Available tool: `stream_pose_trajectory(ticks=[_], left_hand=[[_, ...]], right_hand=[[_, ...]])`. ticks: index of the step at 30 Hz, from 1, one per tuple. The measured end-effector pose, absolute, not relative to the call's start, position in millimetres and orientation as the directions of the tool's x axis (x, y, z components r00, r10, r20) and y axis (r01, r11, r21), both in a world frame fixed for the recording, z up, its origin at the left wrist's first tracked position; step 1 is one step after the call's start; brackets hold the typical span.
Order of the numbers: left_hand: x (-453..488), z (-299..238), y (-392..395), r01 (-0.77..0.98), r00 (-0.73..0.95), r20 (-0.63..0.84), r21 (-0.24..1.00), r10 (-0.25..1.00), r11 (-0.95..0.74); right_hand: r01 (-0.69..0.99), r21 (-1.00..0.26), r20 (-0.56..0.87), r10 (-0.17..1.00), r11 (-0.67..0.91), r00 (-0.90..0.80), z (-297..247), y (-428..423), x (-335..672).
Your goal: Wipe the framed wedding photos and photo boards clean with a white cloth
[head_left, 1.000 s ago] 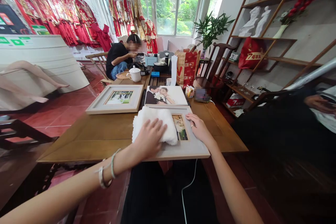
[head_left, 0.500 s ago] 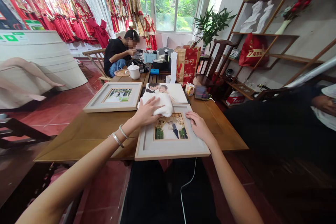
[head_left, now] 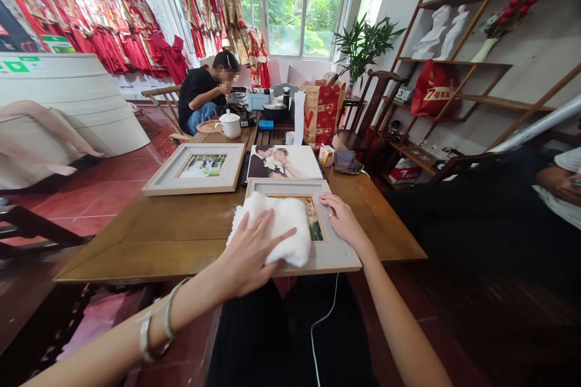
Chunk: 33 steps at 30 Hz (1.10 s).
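A grey-framed wedding photo (head_left: 333,251) lies flat at the near edge of the wooden table (head_left: 181,230). A fluffy white cloth (head_left: 281,217) covers most of its glass. My left hand (head_left: 252,251) lies flat on the cloth's near side, fingers spread, pressing it onto the frame. My right hand (head_left: 342,217) rests palm down on the frame's right border, fingers stretched out, a ring on one finger.
A second framed photo (head_left: 195,168) and an unframed print (head_left: 284,162) lie further back. Beyond are a white teapot (head_left: 230,125), a red bag (head_left: 323,113) and a seated person (head_left: 202,100). Another person's sleeve (head_left: 481,205) is at the right. A white cable (head_left: 324,320) hangs over my lap.
My left hand has drawn the cloth from the frame's far edge back toward me, covering the picture again. My right hand has stayed on the right border.
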<state>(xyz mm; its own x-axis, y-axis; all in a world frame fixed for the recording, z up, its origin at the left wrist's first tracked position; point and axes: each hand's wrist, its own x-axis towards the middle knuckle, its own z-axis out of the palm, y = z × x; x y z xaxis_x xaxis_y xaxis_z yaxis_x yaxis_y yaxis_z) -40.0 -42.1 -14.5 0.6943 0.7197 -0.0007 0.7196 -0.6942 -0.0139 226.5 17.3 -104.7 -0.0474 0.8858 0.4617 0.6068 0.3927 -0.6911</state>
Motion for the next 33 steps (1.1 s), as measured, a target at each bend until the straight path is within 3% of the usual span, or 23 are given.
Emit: stream_pose_trajectory(ticks=[17,21,26,33], left_hand=[[-40.0,-7.1,-110.8,0.845,0.524,-0.034,-0.103,0.851,-0.525],[-36.5,-6.4,-84.3,0.887,0.446,0.01,-0.144,0.895,-0.44],[-30.3,-19.2,-17.0,0.874,0.474,0.115,-0.185,0.873,-0.45],[-29.8,-22.7,50.4,0.89,0.456,0.203,-0.119,0.867,-0.44]], right_hand=[[0.642,-0.654,0.47,0.88,0.399,-0.068,-103.7,18.0,224.5],[0.637,-0.66,0.459,0.885,0.4,-0.08,-103.3,17.8,224.9],[0.595,-0.689,0.456,0.886,0.413,-0.088,-104.7,18.8,224.9],[0.625,-0.677,0.45,0.891,0.389,-0.068,-104.7,17.5,224.0]])
